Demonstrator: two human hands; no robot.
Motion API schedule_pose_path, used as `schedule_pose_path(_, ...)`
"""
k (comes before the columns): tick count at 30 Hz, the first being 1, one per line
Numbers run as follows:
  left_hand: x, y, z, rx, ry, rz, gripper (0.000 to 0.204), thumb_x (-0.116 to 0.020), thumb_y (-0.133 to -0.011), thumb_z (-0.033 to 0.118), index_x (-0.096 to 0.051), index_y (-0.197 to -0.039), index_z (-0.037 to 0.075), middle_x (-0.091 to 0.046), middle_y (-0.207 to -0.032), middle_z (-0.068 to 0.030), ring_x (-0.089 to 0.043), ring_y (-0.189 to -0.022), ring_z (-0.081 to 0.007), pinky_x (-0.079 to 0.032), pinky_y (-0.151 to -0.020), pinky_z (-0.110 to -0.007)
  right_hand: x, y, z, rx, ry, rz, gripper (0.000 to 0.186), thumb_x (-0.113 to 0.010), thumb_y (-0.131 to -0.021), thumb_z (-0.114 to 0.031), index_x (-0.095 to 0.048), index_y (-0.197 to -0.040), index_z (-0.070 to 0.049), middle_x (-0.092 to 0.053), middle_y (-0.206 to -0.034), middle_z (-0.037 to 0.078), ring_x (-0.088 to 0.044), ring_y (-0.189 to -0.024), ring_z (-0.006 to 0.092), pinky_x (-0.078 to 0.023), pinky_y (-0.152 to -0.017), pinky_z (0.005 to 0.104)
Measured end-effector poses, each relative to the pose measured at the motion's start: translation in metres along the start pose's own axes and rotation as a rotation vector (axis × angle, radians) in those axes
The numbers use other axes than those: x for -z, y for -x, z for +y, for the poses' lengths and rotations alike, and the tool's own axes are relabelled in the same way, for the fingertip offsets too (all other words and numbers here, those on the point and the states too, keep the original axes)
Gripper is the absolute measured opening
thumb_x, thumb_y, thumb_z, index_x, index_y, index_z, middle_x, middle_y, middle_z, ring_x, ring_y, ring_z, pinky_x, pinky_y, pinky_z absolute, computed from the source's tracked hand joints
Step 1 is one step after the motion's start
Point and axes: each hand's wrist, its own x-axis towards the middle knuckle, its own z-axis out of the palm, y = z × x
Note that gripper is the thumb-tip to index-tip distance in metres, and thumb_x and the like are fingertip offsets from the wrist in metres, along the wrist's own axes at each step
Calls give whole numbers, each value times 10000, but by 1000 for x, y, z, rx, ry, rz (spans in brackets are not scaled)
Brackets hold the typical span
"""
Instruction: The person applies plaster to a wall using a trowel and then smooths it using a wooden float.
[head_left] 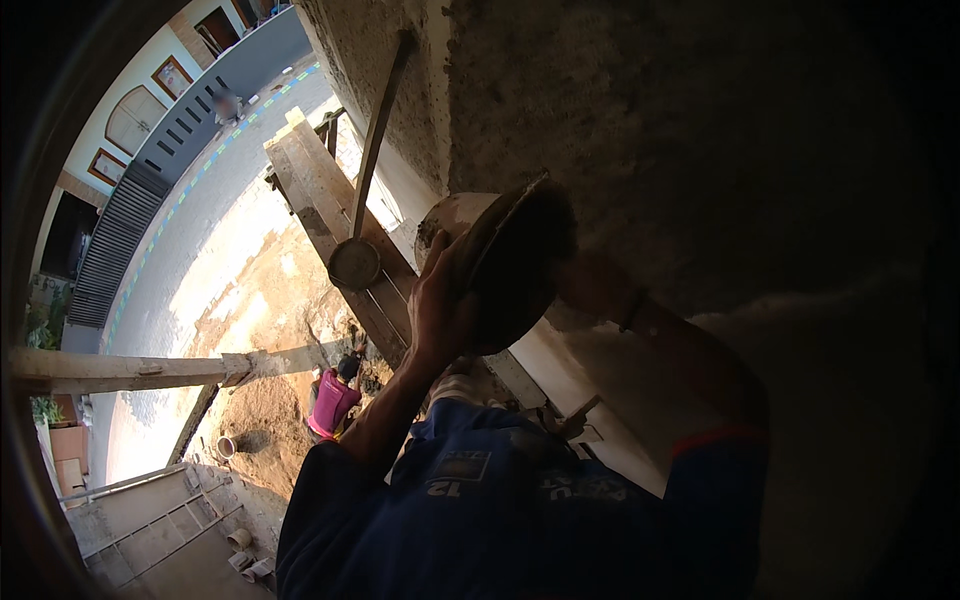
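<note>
left hand (pixel 440 310) clasps dark mortar pan (pixel 515 265) against rough wall (pixel 700 120); right hand's grip hidden, cannot tell.

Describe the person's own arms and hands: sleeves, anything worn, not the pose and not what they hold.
Both hands are bare, no gloves. The left hand and forearm are uncovered up to a short dark blue sleeve. The right arm wears a thin dark band at the wrist and a dark blue short sleeve with a red-orange cuff edge. The right hand is hidden in shadow.
</note>
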Motion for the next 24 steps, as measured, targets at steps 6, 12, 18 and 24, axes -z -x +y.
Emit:
schedule_pose_path(6,15,2,0,2,-61,42,641,-559,-666,94,-512,-1305,131,-431,-1386,-230,-487,-1223,-372,-433,-980,-426,-92,-32,-18,195,-662,226,218,-568,-872,-213,-612,-1007,-49,-643,-959,122,-616,-925,290,-505,-798,419)
schedule_pose_path(12,30,10,-57,178,328,150,604,-609,-652,79,-524,-1245,9,-633,-1133,-161,-608,-1058,-241,-469,-911,-350,-53,-39,-59,21,-725,179,250,-566,-871,-220,-612,-1038,-39,-653,-982,143,-638,-891,341,-515,-776,435)
schedule_pose_path(18,32,18,-101,399,528,329,499,-603,-667,32,-548,-1160,-23,-654,-1018,-113,-624,-911,-179,-501,-817,-314,-12,-46,-54,-36,-640,223,320,-644,-809,-215,-588,-1080,-54,-646,-990,170,-637,-894,363,-513,-765,436)
schedule_pose_path(24,32,34,-161,492,609,477,490,-602,-653,34,-540,-1135,-25,-631,-1003,-100,-604,-879,-173,-497,-772,-298,24,-56,-58,-131,-610,1,440,-698,-746,-162,-523,-1129,-36,-640,-930,195,-641,-871,343,-509,-753,410)
